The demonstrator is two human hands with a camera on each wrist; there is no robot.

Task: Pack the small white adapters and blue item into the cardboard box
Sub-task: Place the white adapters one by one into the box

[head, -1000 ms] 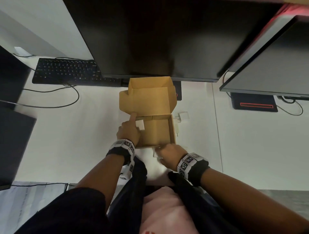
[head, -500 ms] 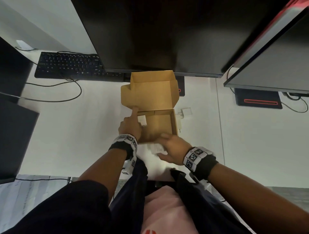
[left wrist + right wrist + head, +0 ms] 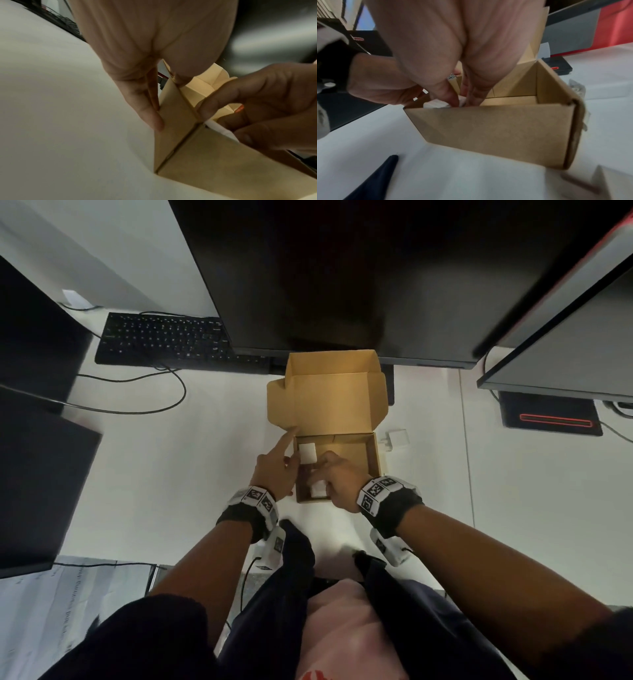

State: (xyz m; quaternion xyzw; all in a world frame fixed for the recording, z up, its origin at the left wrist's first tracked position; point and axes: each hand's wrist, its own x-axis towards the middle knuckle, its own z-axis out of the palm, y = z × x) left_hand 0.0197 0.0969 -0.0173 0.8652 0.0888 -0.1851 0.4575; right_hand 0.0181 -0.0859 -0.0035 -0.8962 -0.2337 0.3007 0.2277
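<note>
The open cardboard box (image 3: 375, 460) stands mid-desk with its lid tilted back. One white adapter (image 3: 307, 453) lies inside by the left wall. My right hand (image 3: 320, 477) reaches into the near left corner and pinches a second white adapter (image 3: 318, 490), which shows at the rim (image 3: 436, 104) in the right wrist view. My left hand (image 3: 277, 467) presses straight fingers (image 3: 154, 119) flat against the outside of the left wall, with the index finger pointing towards the lid. A third white adapter (image 3: 397, 440) lies on the desk right of the box. No blue item shows.
A large dark monitor (image 3: 342, 285) overhangs the box from behind. A black keyboard (image 3: 164, 344) and its cable lie at the back left. A second monitor with a red-lit base (image 3: 551, 417) stands to the right. A dark screen (image 3: 34, 474) blocks the left side.
My right hand picked an adapter up from the desk in front of the box and moved it into the box's near left corner. The left hand stayed on the wall.
</note>
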